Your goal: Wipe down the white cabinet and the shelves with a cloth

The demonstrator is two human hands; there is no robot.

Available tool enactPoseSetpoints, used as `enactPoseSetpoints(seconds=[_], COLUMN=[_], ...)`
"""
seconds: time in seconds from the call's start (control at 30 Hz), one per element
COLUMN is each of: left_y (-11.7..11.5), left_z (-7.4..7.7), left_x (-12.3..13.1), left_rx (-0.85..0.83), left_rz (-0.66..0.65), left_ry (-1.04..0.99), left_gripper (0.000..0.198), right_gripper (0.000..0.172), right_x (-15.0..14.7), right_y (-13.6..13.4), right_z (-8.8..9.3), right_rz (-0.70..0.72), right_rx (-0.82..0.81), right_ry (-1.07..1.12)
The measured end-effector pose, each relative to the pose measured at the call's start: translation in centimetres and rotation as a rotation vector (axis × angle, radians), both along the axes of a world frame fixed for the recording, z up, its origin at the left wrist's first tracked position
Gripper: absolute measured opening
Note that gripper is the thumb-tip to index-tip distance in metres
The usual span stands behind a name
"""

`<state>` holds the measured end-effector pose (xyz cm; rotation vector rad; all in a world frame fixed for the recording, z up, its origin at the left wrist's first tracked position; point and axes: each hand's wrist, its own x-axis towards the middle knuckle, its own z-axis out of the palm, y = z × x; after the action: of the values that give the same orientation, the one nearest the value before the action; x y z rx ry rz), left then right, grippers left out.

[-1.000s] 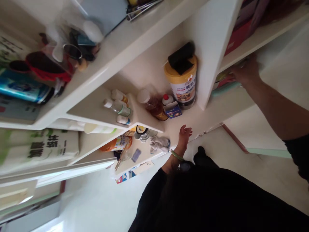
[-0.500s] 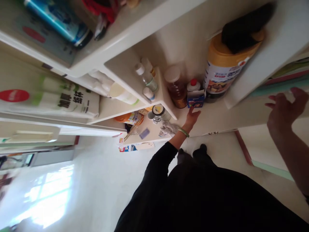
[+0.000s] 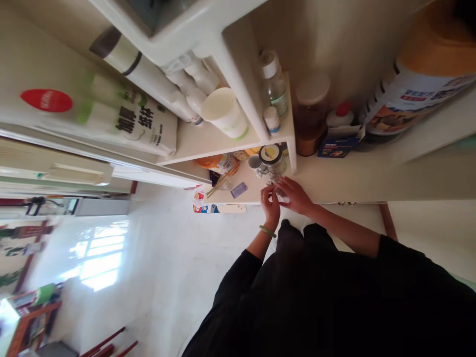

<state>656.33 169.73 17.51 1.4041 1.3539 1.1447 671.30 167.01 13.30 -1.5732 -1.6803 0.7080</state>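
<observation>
A crumpled whitish thing [image 3: 274, 181], perhaps a plastic bag, lies at the front of the lower shelf, mostly covered by my hands. My left hand [image 3: 270, 204], with a green bangle at the wrist, curls its fingers at its near side. From the right, my right hand [image 3: 296, 196] closes on the same thing, fingertips close to those of the left. Just behind stand a glass jar [image 3: 271, 154] with a yellow-printed lid and a small cup [image 3: 255, 163]. A purplish card [image 3: 239, 190] lies left of my hands.
Above are a paper cup [image 3: 225, 113], a packet of paper cups [image 3: 147, 119], small bottles [image 3: 275, 84], a blue box [image 3: 337, 145], a brown-filled jar [image 3: 310, 116] and a large orange-topped container [image 3: 420, 94]. An orange-lidded tub [image 3: 219, 162] sits at the lower shelf's left.
My left hand has left the blue box and come down to the crumpled thing. My right hand has come in from the far right to join it. The view has shifted.
</observation>
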Motion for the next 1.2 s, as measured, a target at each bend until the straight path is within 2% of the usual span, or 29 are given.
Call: enactPoseSetpoints(seconds=[0.03, 0.1, 0.2, 0.23, 0.3, 0.33, 0.37, 0.47, 0.57, 0.67, 0.77, 0.87, 0.93, 1.0, 1.07, 1.2], left_y=[0.5, 1.7, 3.4, 3.9, 4.9, 5.4, 6.0, 7.8, 9.6, 11.1, 12.0, 12.4, 12.4, 12.1, 11.7, 10.9], left_z=[-0.2, -0.7, -1.7, -2.1, -2.7, -2.9, -3.1, -3.5, -3.4, -3.1, -2.8, -2.6, -2.8, -3.1, -3.4, -3.7], left_x=[-0.9, -2.4, -3.9, -4.3, -4.7, -4.8, -4.7, -4.1, -3.3, -3.1, -3.6, -5.0, -6.1, -7.3, -8.2, -9.5], left_rx=[0.017, 0.056, 0.113, 0.123, 0.119, 0.105, 0.087, 0.031, -0.017, -0.06, -0.084, -0.092, -0.104, -0.113, -0.117, -0.107], left_rz=[0.014, 0.022, 0.012, 0.006, -0.007, -0.01, -0.015, -0.031, -0.064, -0.095, -0.113, -0.133, -0.142, -0.151, -0.163, -0.191], left_ry=[0.027, 0.08, 0.123, 0.125, 0.123, 0.122, 0.119, 0.099, 0.1, 0.139, 0.158, 0.156, 0.16, 0.168, 0.174, 0.175], left_gripper=[0.004, 0.006, 0.008, 0.01, 0.02, 0.026, 0.034, 0.052, 0.049, 0.031, 0.024, 0.025, 0.024, 0.021, 0.019, 0.019], right_gripper=[0.062, 0.05, 0.04, 0.038, 0.04, 0.043, 0.046, 0.047, 0.044, 0.047, 0.046, 0.044, 0.046, 0.051, 0.056, 0.055], right_x=[-1.0, -1.5, 1.1, 2.7, 6.0, 7.5, 8.6, 10.0, 9.7, 9.1, 6.8, 2.1, -1.5, -4.5, -6.8, -10.7], right_y=[1.0, 1.3, -1.2, -2.1, -3.0, -2.8, -2.1, 2.1, 5.8, 5.4, 1.5, -2.6, -3.5, -2.9, -1.1, 3.2], right_z=[-0.4, -1.4, -3.4, -4.0, -4.7, -4.8, -4.8, -4.2, -3.8, -4.2, -5.0, -5.8, -5.9, -5.7, -5.2, -3.8], right_rz=[0.005, 0.025, 0.027, -0.054, -0.347, -0.464, -0.518, -0.467, -0.429, -0.409, -0.406, -0.39, -0.404, -0.465, -0.497, -0.36], right_rx=[0.003, 0.004, 0.059, 0.108, 0.189, 0.205, 0.192, 0.093, 0.026, -0.002, 0.003, 0.047, 0.067, 0.058, 0.039, 0.011], right_ry=[-0.057, -0.117, -0.108, -0.097, -0.087, -0.102, -0.129, -0.202, -0.252, -0.308, -0.313, -0.321, -0.322, -0.321, -0.312, -0.254])
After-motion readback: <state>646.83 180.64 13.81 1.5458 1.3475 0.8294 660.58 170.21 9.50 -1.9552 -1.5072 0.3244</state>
